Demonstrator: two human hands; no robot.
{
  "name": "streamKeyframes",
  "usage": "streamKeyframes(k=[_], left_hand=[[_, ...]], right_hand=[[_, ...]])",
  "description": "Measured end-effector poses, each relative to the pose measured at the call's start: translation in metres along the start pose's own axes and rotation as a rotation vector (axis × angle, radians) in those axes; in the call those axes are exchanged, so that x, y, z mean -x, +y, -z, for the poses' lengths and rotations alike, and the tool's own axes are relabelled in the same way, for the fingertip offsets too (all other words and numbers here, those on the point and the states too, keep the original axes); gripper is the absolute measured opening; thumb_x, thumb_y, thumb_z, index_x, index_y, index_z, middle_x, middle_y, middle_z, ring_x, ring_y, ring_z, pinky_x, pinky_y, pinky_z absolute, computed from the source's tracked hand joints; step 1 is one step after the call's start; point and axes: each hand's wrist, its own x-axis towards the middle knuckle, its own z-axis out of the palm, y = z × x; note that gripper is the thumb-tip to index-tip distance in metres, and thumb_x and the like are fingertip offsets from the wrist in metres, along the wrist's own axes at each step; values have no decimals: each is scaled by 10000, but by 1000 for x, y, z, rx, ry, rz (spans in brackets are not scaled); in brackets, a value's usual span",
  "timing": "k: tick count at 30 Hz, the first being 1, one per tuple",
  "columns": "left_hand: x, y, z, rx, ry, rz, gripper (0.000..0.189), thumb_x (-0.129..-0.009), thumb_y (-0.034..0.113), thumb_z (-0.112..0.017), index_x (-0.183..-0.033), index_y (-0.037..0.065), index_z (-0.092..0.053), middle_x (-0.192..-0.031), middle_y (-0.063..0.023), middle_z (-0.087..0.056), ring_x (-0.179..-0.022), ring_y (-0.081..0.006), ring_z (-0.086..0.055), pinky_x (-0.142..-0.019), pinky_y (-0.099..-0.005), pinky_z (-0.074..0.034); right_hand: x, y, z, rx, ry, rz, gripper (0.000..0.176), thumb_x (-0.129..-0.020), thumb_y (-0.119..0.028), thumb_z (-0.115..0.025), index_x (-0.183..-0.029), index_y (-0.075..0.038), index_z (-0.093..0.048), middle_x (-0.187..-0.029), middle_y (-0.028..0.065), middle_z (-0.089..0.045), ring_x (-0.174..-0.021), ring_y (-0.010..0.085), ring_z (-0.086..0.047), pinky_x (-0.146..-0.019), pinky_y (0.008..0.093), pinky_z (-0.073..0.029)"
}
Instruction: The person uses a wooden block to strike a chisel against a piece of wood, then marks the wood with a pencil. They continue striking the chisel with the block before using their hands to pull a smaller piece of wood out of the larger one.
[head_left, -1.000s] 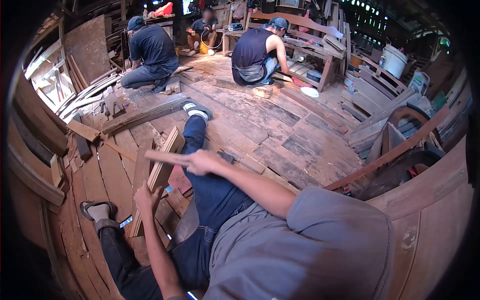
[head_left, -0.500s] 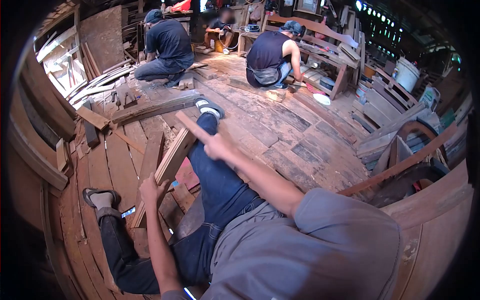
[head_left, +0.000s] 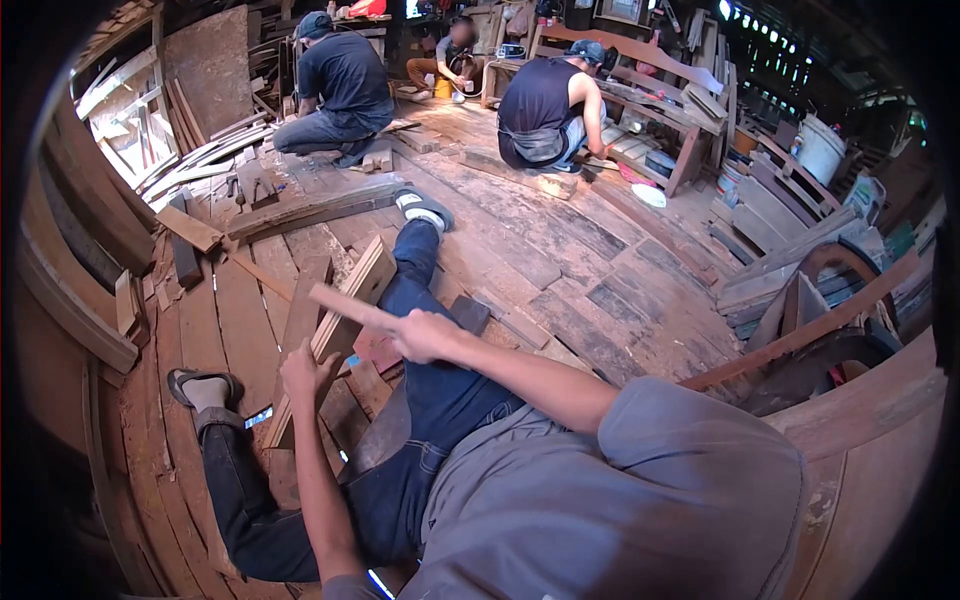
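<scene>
My left hand [head_left: 303, 378] grips the near part of a thick wooden board [head_left: 364, 284], its fingers wrapped over the edge. The board slants away from me between my legs, with its pale, ridged edge facing up and its far end beside my outstretched leg. My right hand [head_left: 428, 336] is closed round one end of a narrow, flat wooden stick [head_left: 348, 306]. That stick lies crosswise over the board's upper edge, a short way beyond my left hand, its free end pointing left.
Loose planks [head_left: 320, 212] and offcuts lie on the wooden floor ahead. One person [head_left: 342, 85] crouches at the back left, another [head_left: 545, 110] squats by a wooden bench [head_left: 690, 150], and a third sits farther back. A white bucket [head_left: 820, 148] and stacked wood stand at right.
My right hand has drawn the stick back along the board, nearer to my left hand. The left hand keeps its hold, and the view has shifted slightly.
</scene>
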Motion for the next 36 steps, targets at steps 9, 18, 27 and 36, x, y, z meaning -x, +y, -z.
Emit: streamKeyframes(k=[9, 18, 27, 36], left_hand=[[-2, 0, 3, -6, 6, -5, 597, -752, 539, -795, -1012, 29, -623, -851, -242, -698, -845, -445, -682, -730, -536, -543], [-4, -1, -1, 10, -23, -3, 627, -750, 571, -781, -1073, 52, -642, -891, -237, -707, -868, -436, -690, -755, -524, -550], [5, 6, 7, -11, -36, 15, 573, -765, 563, -770, -1021, 68, -636, -886, -236, -712, -867, -416, -701, -760, -518, -552], [4, 2, 4, -10, -21, -21, 571, -774, 564, -766, -990, 54, -627, -885, -229, -715, -858, -414, -703, -747, -517, -554]], right_hand=[[-21, 29, 19, -10, 182, -150, 663, -882, -192, -571, -1491, -411, -427, -994, 244, -718, -965, 416, -708, -873, 513, -564], [-35, 36, 35, 31, 240, -187, 613, -877, -179, -578, -1472, -297, -489, -975, 254, -720, -991, 423, -699, -873, 526, -567], [-54, 50, 20, 135, 145, -244, 554, -869, -224, -575, -1419, -294, -559, -1052, 250, -716, -969, 381, -719, -840, 488, -586], [-14, 18, 12, 184, 15, -9, 616, -901, -240, -570, -1494, -349, -449, -1044, 296, -695, -948, 428, -711, -881, 535, -561]])
